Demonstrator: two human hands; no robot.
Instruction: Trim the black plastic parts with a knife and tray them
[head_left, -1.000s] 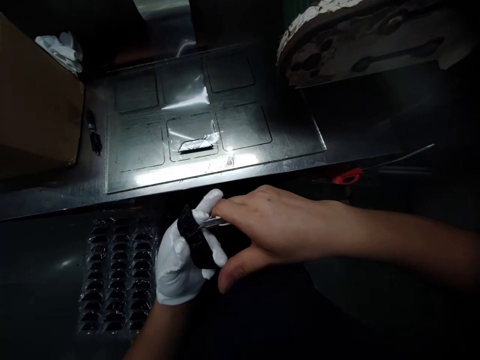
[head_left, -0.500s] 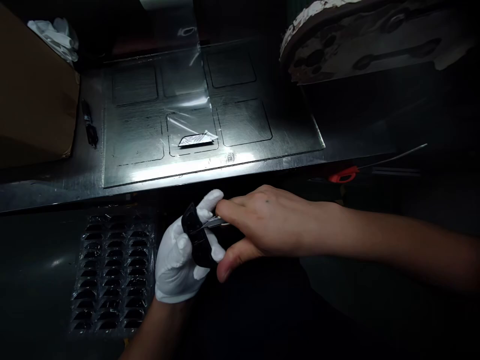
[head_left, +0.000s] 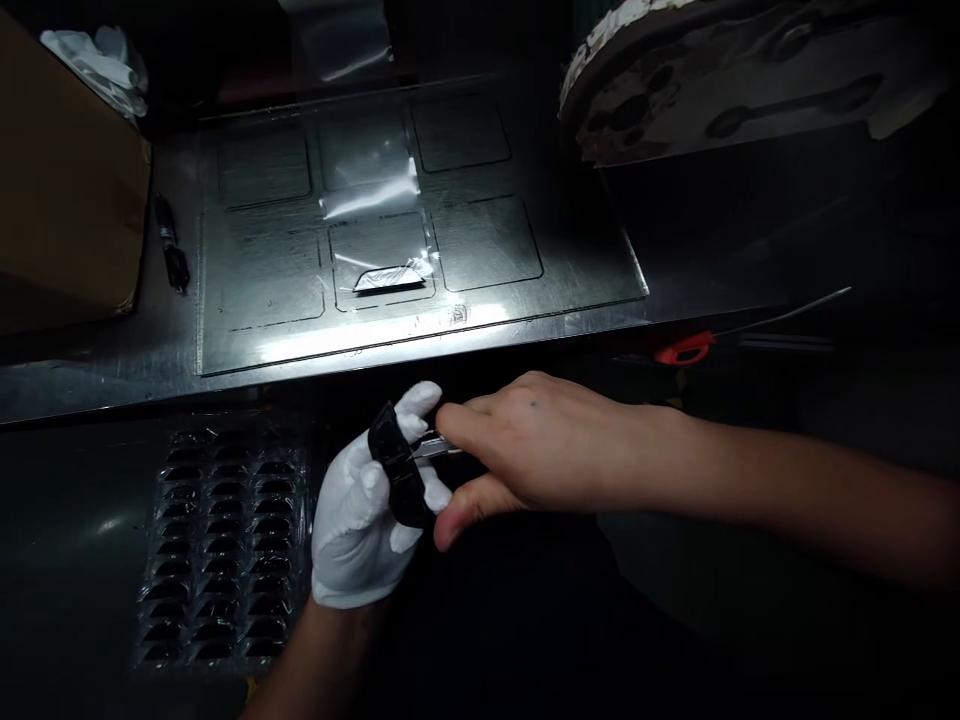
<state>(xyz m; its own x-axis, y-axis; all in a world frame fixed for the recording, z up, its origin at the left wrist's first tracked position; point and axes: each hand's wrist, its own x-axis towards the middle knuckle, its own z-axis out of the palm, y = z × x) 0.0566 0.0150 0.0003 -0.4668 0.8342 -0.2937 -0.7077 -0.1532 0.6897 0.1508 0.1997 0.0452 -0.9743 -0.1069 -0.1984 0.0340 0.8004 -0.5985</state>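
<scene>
Dim workstation, one hard light falling on a scratched metal plate (head_left: 525, 300) scored with rounded square outlines; everything else sits in near darkness. Taking that plate as landmark: beyond its far right corner, a large worn disc-like fixture (head_left: 720, 90) with holes and slots; off its left edge, a cardboard box (head_left: 60, 200) with crumpled white cloth (head_left: 97, 60) behind it, and a small dark pen-like tool (head_left: 171, 250) lying between box and plate. On the plate's middle, a strip of clear film (head_left: 367, 190) and a small silvery offcut (head_left: 390, 278). Below the plate's near left edge, a clear blister tray (head_left: 225, 550) of rows of small dark pockets. Off its near right corner, an orange-handled tool (head_left: 686, 348), blurred. Just below the plate's near edge, centre, the left hand (head_left: 360, 530), in a white glove, is closed around a small black curved part (head_left: 397, 475), held up on edge. The bare right hand (head_left: 540, 450) pinches thin metal tweezers (head_left: 435, 447), tips touching the part's upper face. Risks, as judged: the tips are sharp and aimed toward the gloved fingers, so a slip off the glossy surface could prick the glove or scratch the part. The part is held over dark floor space, not over the tray, so a loosened grip could lose it. Poor light makes tip placement hard to check.
</scene>
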